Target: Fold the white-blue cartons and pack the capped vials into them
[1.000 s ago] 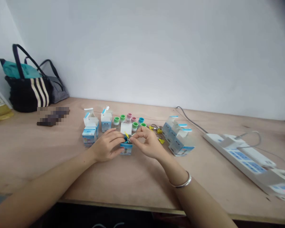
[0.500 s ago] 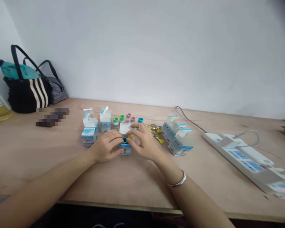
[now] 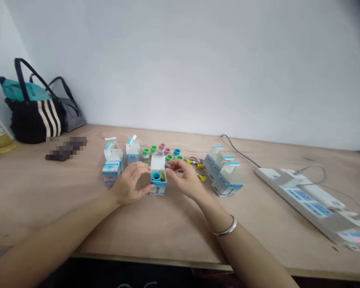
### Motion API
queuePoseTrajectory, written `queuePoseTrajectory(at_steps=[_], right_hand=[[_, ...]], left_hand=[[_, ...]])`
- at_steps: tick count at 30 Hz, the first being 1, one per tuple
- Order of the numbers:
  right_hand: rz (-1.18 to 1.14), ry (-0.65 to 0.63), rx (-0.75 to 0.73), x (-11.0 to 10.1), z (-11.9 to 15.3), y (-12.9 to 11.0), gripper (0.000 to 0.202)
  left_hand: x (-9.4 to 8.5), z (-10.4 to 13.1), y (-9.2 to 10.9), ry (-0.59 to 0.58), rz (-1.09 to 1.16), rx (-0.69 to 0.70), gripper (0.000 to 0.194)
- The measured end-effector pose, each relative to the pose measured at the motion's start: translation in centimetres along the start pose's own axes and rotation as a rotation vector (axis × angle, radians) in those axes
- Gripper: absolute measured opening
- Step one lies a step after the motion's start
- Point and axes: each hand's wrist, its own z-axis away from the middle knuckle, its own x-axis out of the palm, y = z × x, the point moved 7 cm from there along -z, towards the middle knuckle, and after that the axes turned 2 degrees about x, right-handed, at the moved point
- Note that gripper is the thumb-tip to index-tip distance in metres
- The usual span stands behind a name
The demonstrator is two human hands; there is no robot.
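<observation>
A small white and blue box (image 3: 158, 189) stands upright between my hands with its lid flap raised. Inside it sits a blue-capped bottle (image 3: 156, 176) with something yellow beside it. My left hand (image 3: 132, 183) is at the box's left side, fingers curved and apart, thumb by its front corner. On the right, my right hand (image 3: 184, 176) has its fingers apart near the raised flap. Behind the box are bottles with green caps (image 3: 146, 152), pink caps (image 3: 162, 147) and a blue cap (image 3: 177, 152). Yellow-handled scissors (image 3: 201, 177) lie to the right.
Open boxes (image 3: 113, 172) stand at the left, and more open boxes (image 3: 225, 180) form a row at the right. Farther right lies a white power strip (image 3: 306, 202) with cables. A dark pixelated object (image 3: 66, 149) and a black striped bag (image 3: 36, 120) are at the far left.
Both hands have drawn apart from over the box, baring the blue-capped bottle in it. The other person's hand at the far right edge has gone out of view.
</observation>
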Motion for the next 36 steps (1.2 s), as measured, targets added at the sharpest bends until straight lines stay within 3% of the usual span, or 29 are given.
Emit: queuePoseTrajectory(at_steps=[4,9,15,20,25,32,36], right_hand=[[-0.158,-0.136,0.070,1.5,0.2,0.5,0.037],[-0.293,-0.168,-0.046,1.7,0.3,-0.6,0.024],[-0.211,-0.091,-0.163,0.5,0.5,-2.0,0.017],[-0.159,-0.127,-0.232,0.5,0.7,-2.7,0.014],[-0.126,-0.155,-0.276,0.5,0.8,-3.1,0.011],[-0.044,-0.261,-0.393,1.0,1.2,-3.6,0.013],[-0.014,-0.315,-0.437,1.4,1.4,-3.7,0.015]], left_hand=[[0.9,0.0,0.5,-0.091,-0.006,0.069,0.026],[0.4,-0.1,0.5,-0.036,-0.065,0.053,0.017],[0.5,0.1,0.1,-0.045,0.015,-0.053,0.012],[1.1,0.3,-0.4,-0.057,0.109,-0.110,0.023],[1.6,0.4,-0.5,-0.093,0.139,-0.098,0.038],[1.8,0.4,-0.2,-0.143,0.088,-0.069,0.023],[1.9,-0.2,0.3,-0.180,0.054,-0.043,0.025]])
